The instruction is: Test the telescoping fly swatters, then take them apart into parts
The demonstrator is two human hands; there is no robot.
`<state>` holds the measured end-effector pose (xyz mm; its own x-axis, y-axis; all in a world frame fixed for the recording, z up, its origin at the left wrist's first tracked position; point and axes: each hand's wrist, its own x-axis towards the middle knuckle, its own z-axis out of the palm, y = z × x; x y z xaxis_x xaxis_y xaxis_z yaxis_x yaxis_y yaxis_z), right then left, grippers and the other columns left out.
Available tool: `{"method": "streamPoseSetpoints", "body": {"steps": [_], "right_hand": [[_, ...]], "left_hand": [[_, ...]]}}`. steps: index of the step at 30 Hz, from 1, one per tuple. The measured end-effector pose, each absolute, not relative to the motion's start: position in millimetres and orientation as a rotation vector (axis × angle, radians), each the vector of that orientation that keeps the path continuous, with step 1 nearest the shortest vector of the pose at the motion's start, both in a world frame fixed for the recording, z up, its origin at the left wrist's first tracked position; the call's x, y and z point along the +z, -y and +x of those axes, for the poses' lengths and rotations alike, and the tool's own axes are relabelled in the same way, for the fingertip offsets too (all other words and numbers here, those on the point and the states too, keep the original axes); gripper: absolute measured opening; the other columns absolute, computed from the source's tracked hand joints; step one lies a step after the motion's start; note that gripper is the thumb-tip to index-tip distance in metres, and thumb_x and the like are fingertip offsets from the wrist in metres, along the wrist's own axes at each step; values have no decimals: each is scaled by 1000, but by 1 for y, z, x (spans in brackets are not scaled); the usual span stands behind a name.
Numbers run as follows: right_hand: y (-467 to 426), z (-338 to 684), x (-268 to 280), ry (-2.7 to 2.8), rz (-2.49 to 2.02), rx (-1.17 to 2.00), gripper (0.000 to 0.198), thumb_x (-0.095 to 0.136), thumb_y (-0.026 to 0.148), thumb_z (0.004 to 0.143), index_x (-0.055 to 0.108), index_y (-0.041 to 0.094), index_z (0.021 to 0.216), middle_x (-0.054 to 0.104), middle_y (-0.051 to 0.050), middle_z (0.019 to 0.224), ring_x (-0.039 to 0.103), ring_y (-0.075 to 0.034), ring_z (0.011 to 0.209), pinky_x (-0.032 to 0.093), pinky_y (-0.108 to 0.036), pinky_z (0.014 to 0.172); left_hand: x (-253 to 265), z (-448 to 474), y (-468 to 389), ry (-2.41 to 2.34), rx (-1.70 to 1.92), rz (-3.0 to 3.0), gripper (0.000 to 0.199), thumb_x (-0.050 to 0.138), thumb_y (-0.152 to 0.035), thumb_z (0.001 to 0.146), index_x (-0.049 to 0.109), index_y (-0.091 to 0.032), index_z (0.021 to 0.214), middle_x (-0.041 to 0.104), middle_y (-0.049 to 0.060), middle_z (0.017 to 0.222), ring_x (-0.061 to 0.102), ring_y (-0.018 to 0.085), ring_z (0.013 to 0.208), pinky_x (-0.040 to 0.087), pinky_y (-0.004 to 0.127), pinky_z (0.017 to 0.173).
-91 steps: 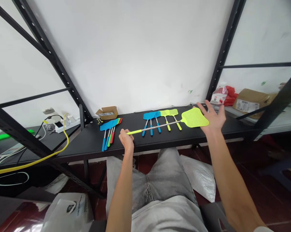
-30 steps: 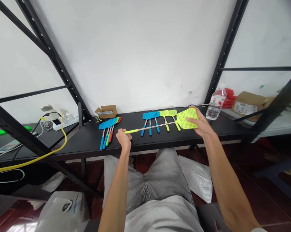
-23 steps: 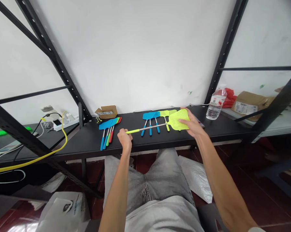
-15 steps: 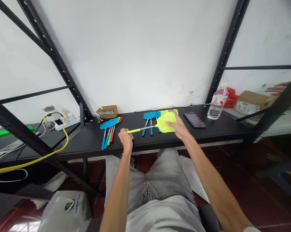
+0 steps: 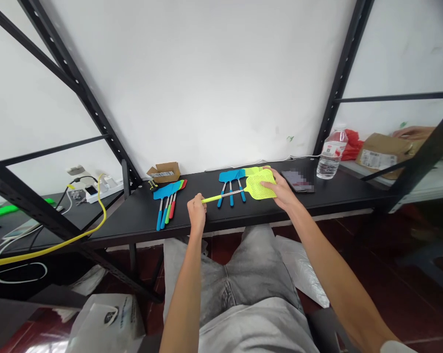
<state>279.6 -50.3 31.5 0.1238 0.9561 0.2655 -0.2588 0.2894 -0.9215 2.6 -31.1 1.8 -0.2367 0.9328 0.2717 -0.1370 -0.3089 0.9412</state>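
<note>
Yellow-green fly swatter (image 5: pixel 253 189): held in both hands above the black tabletop (image 5: pixel 133 218)

Handle end: concealed inside the left hand (image 5: pixel 196 210), whose fingers are curled tightly around the grip. Perforated head: clamped at its right side by the right hand (image 5: pixel 283 192), thumb on the near face, remaining fingers behind it and mostly hidden; one fingertip shows at the upper edge.

Both forearms are cut off by the bottom edge of the view. The left rises nearly upright to a closed fist; the right slants inward from the lower right.

Obscured items: the held head and right hand cover much of the yellow-green swatters (image 5: pixel 251 171) behind, so their handles and number cannot be read. Beside these lie three blue swatters (image 5: pixel 231 175), their heads overlapping; the held shaft passes in front of their handles. The smartphone (image 5: pixel 298 181) is largely pixelated, its display unreadable.
</note>
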Motion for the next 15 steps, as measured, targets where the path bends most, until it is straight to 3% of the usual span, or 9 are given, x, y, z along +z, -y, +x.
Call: {"method": "streamPoseSetpoints", "body": {"steps": [7,11,15], "right_hand": [[41,291,24,828,-981,1047,64,75,26,64,55,27,125,71,-3,90,70,-23,76,57,-33,57],[37,294,20,760,-992,1022,58,73,22,65,58,26,121,71,-4,90,70,-23,74,58,-33,53],[34,295,20,676,-1004,990,54,70,20,67,58,26,119,71,-5,89,70,-22,72,58,-32,52]], "left_hand": [[5,2,35,-908,1483,1476,26,63,-41,81,66,-15,79,40,-4,50,31,7,44,21,20,42],[7,0,37,-887,1418,1512,28,66,-41,81,69,-15,92,44,-3,52,33,8,48,23,21,44],[9,-1,38,-856,1283,1588,31,69,-38,78,72,-13,96,39,-5,52,31,7,49,22,21,46]]}}
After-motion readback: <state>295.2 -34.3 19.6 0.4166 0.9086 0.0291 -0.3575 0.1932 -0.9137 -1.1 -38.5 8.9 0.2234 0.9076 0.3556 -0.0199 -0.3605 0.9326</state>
